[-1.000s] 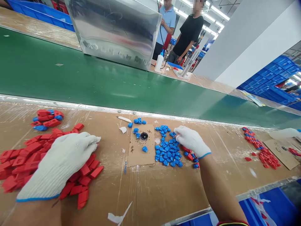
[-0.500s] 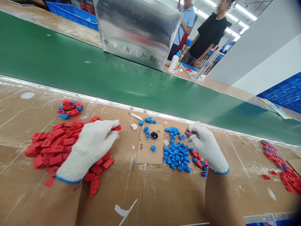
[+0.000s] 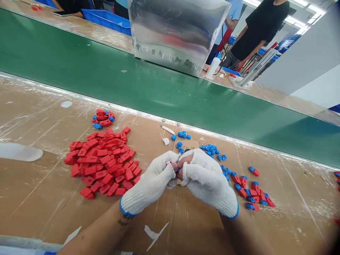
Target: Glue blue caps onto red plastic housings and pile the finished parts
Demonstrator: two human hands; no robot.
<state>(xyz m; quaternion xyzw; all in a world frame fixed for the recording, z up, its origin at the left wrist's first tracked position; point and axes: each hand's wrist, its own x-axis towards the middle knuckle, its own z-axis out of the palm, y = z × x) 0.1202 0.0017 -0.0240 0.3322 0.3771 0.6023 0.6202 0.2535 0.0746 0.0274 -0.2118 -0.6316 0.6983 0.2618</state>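
Joined red/blue pairs [image 3: 241,191], R side, appar. done; loose red blocks [image 3: 106,159], L, & blue bits [image 3: 211,148], ctr-R, remaining; L hand [image 3: 156,173] & R hand [image 3: 208,179] pinch red/blue pc [image 3: 179,170], mostly hidden, at ctr

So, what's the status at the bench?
Left hand, right hand: meeting. Red piece, blue piece between them, mostly hidden. Card mostly blocked from view.
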